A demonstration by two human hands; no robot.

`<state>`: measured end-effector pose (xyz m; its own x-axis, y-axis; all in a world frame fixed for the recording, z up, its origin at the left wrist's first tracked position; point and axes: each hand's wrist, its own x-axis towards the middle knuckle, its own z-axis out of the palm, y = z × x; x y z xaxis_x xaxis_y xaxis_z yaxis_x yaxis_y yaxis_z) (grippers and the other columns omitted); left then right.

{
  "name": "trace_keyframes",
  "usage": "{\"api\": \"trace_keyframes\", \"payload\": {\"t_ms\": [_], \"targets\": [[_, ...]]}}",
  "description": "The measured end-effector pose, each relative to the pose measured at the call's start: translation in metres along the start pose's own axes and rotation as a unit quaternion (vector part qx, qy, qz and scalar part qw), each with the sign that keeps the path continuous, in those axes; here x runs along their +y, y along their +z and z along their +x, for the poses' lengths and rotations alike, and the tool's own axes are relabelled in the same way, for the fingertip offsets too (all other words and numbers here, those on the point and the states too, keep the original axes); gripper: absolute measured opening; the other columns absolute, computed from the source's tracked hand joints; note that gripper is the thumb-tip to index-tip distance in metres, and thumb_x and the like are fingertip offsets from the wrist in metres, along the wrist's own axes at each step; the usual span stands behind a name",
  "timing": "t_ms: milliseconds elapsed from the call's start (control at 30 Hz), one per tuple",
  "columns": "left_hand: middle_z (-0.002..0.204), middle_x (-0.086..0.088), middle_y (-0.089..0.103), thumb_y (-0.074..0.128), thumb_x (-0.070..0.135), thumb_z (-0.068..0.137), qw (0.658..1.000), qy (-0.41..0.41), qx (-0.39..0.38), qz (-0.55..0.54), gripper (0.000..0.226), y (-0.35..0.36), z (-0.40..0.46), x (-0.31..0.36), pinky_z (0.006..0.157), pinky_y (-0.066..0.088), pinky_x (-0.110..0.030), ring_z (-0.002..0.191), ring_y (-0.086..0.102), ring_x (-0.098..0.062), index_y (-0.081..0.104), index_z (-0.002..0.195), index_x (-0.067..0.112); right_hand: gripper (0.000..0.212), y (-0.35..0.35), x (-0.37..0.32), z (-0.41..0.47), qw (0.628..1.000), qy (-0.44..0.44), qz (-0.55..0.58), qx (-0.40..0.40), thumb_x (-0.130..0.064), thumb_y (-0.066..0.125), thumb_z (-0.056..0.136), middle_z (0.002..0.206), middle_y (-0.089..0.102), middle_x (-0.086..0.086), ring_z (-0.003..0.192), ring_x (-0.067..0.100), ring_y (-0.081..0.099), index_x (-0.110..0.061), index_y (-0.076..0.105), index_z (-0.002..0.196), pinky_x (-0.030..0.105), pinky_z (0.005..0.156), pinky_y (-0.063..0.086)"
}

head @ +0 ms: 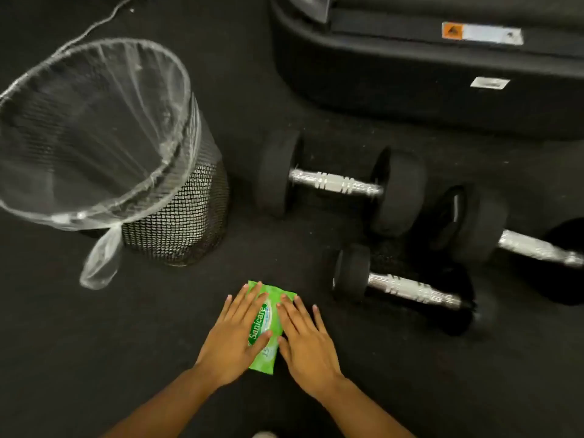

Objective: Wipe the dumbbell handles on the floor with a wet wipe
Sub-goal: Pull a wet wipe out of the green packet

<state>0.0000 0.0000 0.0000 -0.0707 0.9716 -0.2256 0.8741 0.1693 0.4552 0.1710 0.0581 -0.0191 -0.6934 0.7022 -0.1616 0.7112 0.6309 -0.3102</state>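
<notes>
A green pack of wet wipes (268, 314) lies on the dark floor in front of me. My left hand (237, 336) rests flat on its left side with straight fingers. My right hand (305, 338) lies flat at its right edge, fingers straight and spread. Three black dumbbells with chrome handles lie to the right: a large one (336, 183) in the middle, a small one (410, 290) near my right hand, and a third (537, 248) cut off by the right edge.
A black mesh waste bin (177, 216) lined with a clear plastic bag stands at the left. The black base of an exercise machine (410, 90) fills the upper right. A cable (94, 23) runs along the floor at top left.
</notes>
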Motion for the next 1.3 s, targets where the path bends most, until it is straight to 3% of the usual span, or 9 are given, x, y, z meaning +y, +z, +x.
{"api": "trace_keyframes", "payload": {"t_ms": [267,400,500,633,733,933,1067,1200,1300], "targets": [[0.153,0.016,0.010,0.028,0.053,0.093,0.997,0.079,0.012,0.005,0.059,0.007,0.017,-0.020,0.114,-0.006,-0.024,0.141,-0.003,-0.001,0.023,0.146,0.026,0.058,0.024,0.004,0.000,0.999,-0.010,-0.007,0.031,-0.039,0.036,0.089,0.151,0.025,-0.002,0.141,0.018,0.012,-0.017,0.028,0.142,0.043,0.111,0.007],[0.139,0.015,0.041,0.057,0.030,0.086,0.987,0.076,0.098,-0.101,0.022,0.007,0.016,-0.016,0.115,0.010,-0.026,0.137,0.022,0.000,0.051,0.107,0.032,0.057,0.019,0.002,-0.001,0.999,-0.010,-0.017,0.042,-0.039,0.036,0.088,0.150,0.029,-0.001,0.141,0.019,0.013,-0.017,0.033,0.141,0.043,0.112,0.005],[0.112,0.015,0.061,0.074,-0.005,0.069,0.973,0.056,0.162,-0.152,0.045,0.010,0.001,-0.015,0.107,0.031,-0.026,0.116,0.049,0.002,0.049,0.085,0.030,0.052,0.013,0.002,0.001,0.998,-0.020,-0.008,0.066,-0.036,0.038,0.088,0.145,0.039,-0.002,0.138,0.019,0.021,-0.016,0.044,0.136,0.042,0.111,0.007],[0.107,0.016,0.060,0.067,0.007,0.075,0.955,0.053,0.229,-0.182,0.026,0.023,-0.034,-0.013,0.102,0.038,-0.025,0.106,0.057,-0.003,0.049,0.080,0.025,0.038,0.005,-0.002,0.010,0.991,-0.018,0.034,0.126,-0.030,0.040,0.088,0.127,0.056,0.001,0.126,0.021,0.037,-0.016,0.063,0.114,0.040,0.105,0.023],[0.113,0.012,0.057,0.059,0.014,0.079,0.947,0.052,0.255,-0.189,0.013,0.038,-0.052,-0.008,0.094,0.041,-0.019,0.109,0.055,-0.006,0.048,0.078,0.020,0.028,-0.001,-0.013,0.018,0.985,-0.016,0.076,0.153,-0.030,0.045,0.083,0.103,0.060,0.000,0.099,0.017,0.046,-0.017,0.068,0.091,0.034,0.079,0.046],[0.120,0.005,0.049,0.076,-0.008,0.065,0.963,0.027,0.217,-0.156,0.044,0.043,-0.056,-0.010,0.081,0.047,-0.017,0.107,0.053,-0.006,0.044,0.076,0.020,0.033,-0.006,-0.037,0.032,0.997,-0.007,0.051,0.065,-0.032,0.088,0.052,0.079,0.059,-0.003,0.069,0.015,0.057,-0.016,0.070,0.075,0.025,0.056,0.051],[0.122,0.008,0.052,0.061,0.014,0.079,0.954,0.015,0.246,-0.173,0.015,0.037,-0.053,-0.006,0.080,0.049,-0.021,0.106,0.056,-0.007,0.048,0.081,0.023,0.035,-0.011,-0.054,0.038,1.000,0.015,0.008,0.024,-0.021,0.091,0.037,0.068,0.057,-0.001,0.053,0.013,0.056,-0.017,0.064,0.059,0.022,0.046,0.046],[0.120,0.012,0.053,0.070,-0.001,0.070,0.956,-0.039,0.246,-0.152,0.037,0.034,-0.045,-0.001,0.075,0.047,-0.014,0.098,0.058,-0.003,0.047,0.082,0.026,0.012,-0.021,-0.052,0.049,0.997,0.013,0.052,-0.054,-0.013,0.057,0.086,0.108,0.052,0.004,0.090,0.022,0.057,-0.007,0.062,0.095,0.031,0.068,0.042],[0.122,0.012,0.052,0.075,-0.006,0.061,0.966,-0.047,0.218,-0.129,0.046,0.033,-0.042,0.003,0.068,0.043,-0.010,0.092,0.057,-0.002,0.047,0.082,0.024,0.009,-0.025,-0.037,0.057,0.977,0.035,0.193,-0.089,-0.014,0.057,0.085,0.091,0.050,-0.001,0.080,0.020,0.056,-0.007,0.063,0.082,0.028,0.066,0.039]]}}
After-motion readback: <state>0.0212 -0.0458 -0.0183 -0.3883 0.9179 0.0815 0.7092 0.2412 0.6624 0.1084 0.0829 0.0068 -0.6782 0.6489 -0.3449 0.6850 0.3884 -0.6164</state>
